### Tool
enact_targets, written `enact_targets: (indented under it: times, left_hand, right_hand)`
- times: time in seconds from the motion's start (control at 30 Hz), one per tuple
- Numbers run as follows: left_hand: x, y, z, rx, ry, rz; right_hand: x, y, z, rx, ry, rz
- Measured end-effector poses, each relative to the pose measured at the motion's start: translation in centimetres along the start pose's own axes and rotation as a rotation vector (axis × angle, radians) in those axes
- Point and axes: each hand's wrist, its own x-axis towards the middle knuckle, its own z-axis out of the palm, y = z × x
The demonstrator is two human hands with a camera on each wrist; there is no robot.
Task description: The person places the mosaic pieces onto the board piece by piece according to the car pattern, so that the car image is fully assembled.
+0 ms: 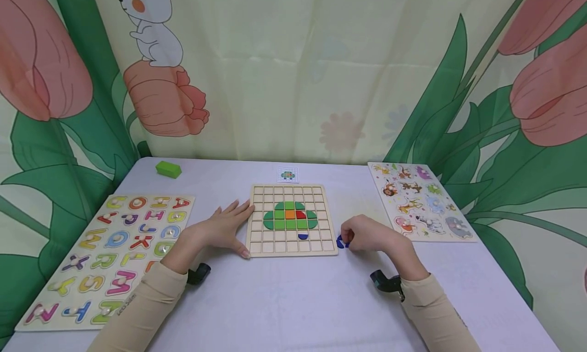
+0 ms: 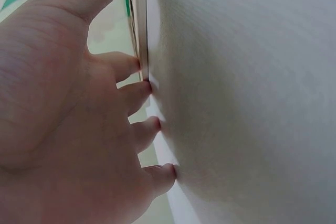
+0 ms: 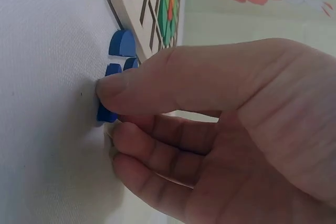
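Note:
A wooden grid board (image 1: 270,247) lies mid-table, with green, orange and red pieces grouped in its middle cells. One blue half-round piece (image 1: 302,236) sits lower on the grid. My left hand (image 1: 224,229) is spread along the board's left edge, its fingers and thumb extended against the side. Just right of the board, my right hand (image 1: 371,234) pinches a blue piece (image 3: 106,115) at table level, its thumb over part of it. Beside that, another blue half-round piece (image 3: 122,44) lies by the board's corner, with a further blue bit partly hidden behind the thumb.
A small pattern card (image 1: 287,174) lies behind the grid board. An alphabet puzzle board (image 1: 103,229) is on the left, partly under my left forearm. A green block (image 1: 168,169) stands at the back left, and an animal puzzle board (image 1: 419,201) on the right.

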Motion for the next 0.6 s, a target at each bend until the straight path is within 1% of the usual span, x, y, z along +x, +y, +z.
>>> enact_targets:
  times: [0.23, 0.37, 0.6]
  left_hand:
    - [-0.07, 0.00, -0.04, 0.002, 0.002, -0.001]
    - [-0.12, 0.12, -0.15, -0.001, 0.002, -0.002]
    - [-0.06, 0.10, -0.11, 0.007, -0.003, 0.000]
  right_hand:
    - [0.14, -0.12, 0.03, -0.001, -0.003, 0.028]
    - [0.17, -0.22, 0.04, 0.022, 0.004, 0.019]
    - [0.26, -0.55, -0.07, 0.071, 0.054, 0.011]
